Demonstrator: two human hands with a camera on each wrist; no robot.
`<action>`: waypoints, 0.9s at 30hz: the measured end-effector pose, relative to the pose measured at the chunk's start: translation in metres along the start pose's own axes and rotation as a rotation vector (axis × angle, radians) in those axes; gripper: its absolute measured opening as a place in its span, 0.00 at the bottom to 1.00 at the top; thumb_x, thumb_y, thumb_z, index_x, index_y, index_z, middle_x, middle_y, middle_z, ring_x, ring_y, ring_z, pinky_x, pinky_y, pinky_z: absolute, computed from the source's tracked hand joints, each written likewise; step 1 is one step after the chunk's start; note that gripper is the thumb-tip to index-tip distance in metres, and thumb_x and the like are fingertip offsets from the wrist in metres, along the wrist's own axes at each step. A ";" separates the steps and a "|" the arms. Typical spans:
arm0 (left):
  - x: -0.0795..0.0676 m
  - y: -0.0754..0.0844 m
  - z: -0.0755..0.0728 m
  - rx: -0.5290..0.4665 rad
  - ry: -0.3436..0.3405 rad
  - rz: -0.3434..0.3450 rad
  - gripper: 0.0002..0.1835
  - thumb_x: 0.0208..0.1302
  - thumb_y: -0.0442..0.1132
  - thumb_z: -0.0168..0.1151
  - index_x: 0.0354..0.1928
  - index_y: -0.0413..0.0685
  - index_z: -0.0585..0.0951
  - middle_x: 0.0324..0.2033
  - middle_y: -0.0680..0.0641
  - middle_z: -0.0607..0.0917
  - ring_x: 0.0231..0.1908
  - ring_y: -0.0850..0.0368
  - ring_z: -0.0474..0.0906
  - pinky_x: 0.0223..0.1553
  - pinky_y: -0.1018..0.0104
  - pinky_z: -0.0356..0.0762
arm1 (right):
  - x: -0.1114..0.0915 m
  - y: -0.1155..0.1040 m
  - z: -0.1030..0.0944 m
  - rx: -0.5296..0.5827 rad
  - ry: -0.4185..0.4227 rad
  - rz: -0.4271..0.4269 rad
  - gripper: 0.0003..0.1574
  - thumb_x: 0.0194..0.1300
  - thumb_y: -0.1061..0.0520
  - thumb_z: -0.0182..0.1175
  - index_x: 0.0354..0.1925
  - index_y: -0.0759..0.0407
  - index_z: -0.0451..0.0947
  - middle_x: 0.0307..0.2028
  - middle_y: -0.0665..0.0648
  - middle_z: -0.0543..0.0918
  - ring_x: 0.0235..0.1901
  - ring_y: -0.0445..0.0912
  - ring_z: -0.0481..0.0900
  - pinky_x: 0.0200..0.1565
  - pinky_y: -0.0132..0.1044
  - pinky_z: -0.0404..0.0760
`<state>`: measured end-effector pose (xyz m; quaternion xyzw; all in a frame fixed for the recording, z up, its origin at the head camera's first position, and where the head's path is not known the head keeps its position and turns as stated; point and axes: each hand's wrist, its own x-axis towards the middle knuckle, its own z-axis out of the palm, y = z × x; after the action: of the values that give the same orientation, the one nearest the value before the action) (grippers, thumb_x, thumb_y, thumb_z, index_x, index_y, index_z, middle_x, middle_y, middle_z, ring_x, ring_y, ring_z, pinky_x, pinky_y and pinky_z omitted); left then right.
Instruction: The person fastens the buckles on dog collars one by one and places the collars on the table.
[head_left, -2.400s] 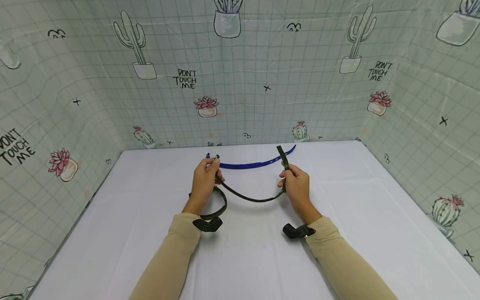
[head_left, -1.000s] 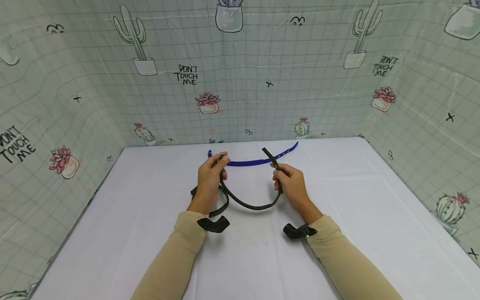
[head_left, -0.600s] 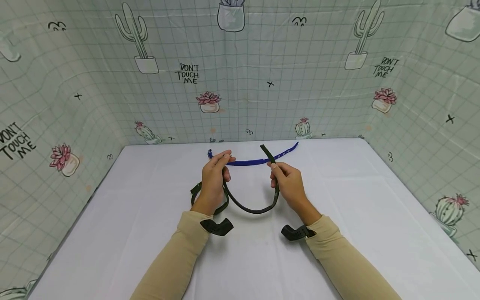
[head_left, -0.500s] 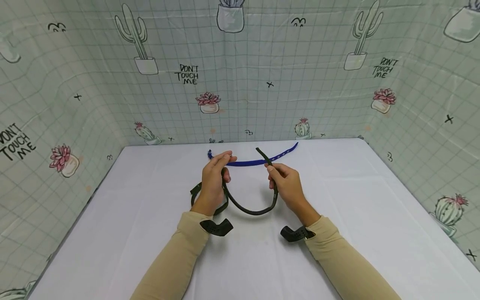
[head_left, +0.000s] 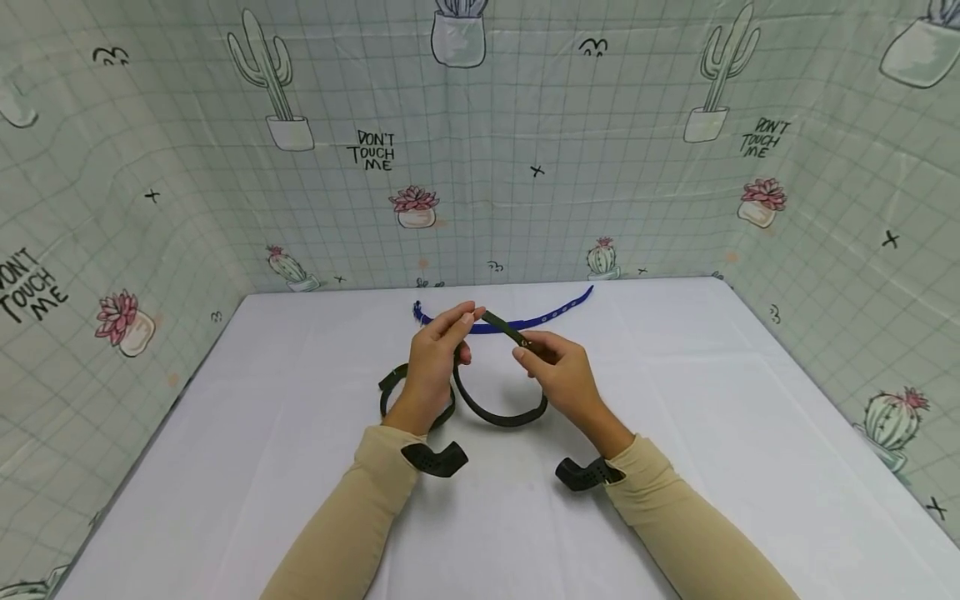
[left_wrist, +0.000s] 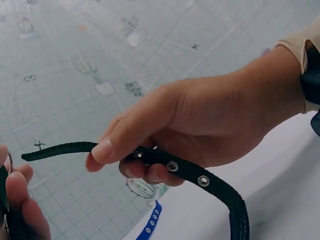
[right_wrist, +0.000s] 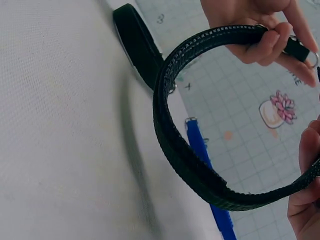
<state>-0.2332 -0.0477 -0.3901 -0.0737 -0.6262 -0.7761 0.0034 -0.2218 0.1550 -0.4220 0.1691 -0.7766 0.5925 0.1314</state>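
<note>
A dark green collar [head_left: 501, 419] with metal eyelets hangs in a U between both hands. My left hand [head_left: 431, 360] holds its buckle end; in the right wrist view the buckle [right_wrist: 314, 59] pokes out past the left fingers. My right hand [head_left: 564, 372] pinches the eyelet end between thumb and fingers. The collar's free tip [left_wrist: 35, 156] points at the left hand, short of the metal ring there in the left wrist view. Eyelets [left_wrist: 203, 181] show along the strap behind the right fingers.
Behind the hands a blue collar [head_left: 551, 317] lies stretched out near the table's far edge, with eyelets at its right end. A second dark green collar [head_left: 386, 387], looped, lies on the white table [head_left: 495, 517] behind my left wrist. Patterned cloth walls surround the table.
My right hand has moved left and turned, bringing the collar's tip from pointing up and away over to the left hand. My left hand has shifted slightly right, still holding the buckle end.
</note>
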 end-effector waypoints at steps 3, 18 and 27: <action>-0.001 -0.001 0.002 0.038 -0.017 0.017 0.18 0.73 0.46 0.61 0.62 0.55 0.81 0.55 0.54 0.84 0.25 0.60 0.69 0.34 0.68 0.71 | 0.000 0.001 0.001 0.010 -0.010 -0.007 0.17 0.69 0.61 0.65 0.53 0.68 0.82 0.33 0.60 0.83 0.29 0.48 0.77 0.28 0.33 0.74; -0.002 0.002 0.002 0.072 -0.119 0.076 0.18 0.70 0.43 0.65 0.60 0.51 0.80 0.53 0.52 0.86 0.24 0.59 0.71 0.34 0.68 0.72 | 0.002 -0.001 -0.004 0.032 -0.074 -0.016 0.17 0.71 0.60 0.63 0.55 0.68 0.81 0.35 0.61 0.84 0.34 0.49 0.82 0.38 0.43 0.82; -0.004 -0.003 0.005 0.067 -0.183 0.035 0.18 0.68 0.40 0.67 0.56 0.45 0.78 0.53 0.51 0.86 0.25 0.57 0.73 0.33 0.69 0.76 | 0.001 -0.001 0.000 0.053 -0.162 0.042 0.19 0.73 0.58 0.61 0.58 0.66 0.80 0.36 0.62 0.85 0.35 0.49 0.83 0.45 0.57 0.80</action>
<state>-0.2294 -0.0429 -0.3921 -0.1548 -0.6484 -0.7445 -0.0378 -0.2223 0.1543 -0.4205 0.2038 -0.7722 0.5997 0.0510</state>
